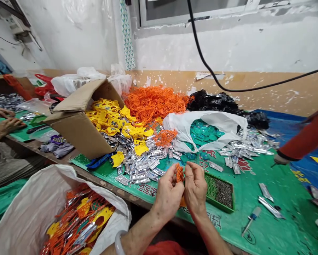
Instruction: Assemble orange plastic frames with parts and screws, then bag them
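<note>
Above the table's front edge my left hand point(167, 187) is closed on an orange plastic piece point(179, 173) of thin lattice bars. My right hand point(195, 186) meets it from the other side, thumb and fingers pinched together at the piece's edge. What lies inside the right fingertips is hidden. Close by the right hand is a green tray point(219, 193) with many small dark metal bits. Silver metallic strips point(141, 166) are heaped just beyond my left hand. A white bag point(174, 124) holding clear teal pieces point(203, 131) lies behind both hands.
A tipped cardboard box point(79, 129) spills yellow pieces point(111, 115); orange lattice pieces point(156, 101) and black parts point(214, 102) are piled behind. A white sack point(52, 177) of mixed pieces stands lower left. A screwdriver point(251, 219) lies right. Other people's arms point(304, 138) reach in from both sides.
</note>
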